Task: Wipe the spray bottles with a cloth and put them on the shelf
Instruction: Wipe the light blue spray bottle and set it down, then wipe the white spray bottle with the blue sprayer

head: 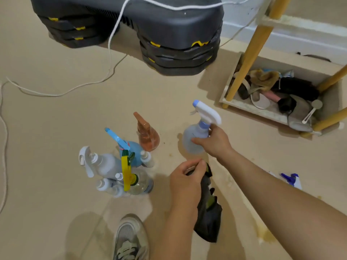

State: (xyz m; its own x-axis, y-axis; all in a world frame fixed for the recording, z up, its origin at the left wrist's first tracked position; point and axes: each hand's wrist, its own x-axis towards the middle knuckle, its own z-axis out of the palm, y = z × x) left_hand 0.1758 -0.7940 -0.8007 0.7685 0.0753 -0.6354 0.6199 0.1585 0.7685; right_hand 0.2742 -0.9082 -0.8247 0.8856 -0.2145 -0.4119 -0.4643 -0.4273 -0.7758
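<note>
- Pale plastic spray bottle held up above floor, gripped at neck by right hand.
- Dark floppy cloth clutched in left hand, just under bottle.
- Bare tan floor left open toward shelf.
- Bottles bunched at left: one orange bottle, one blue bottle.
</note>
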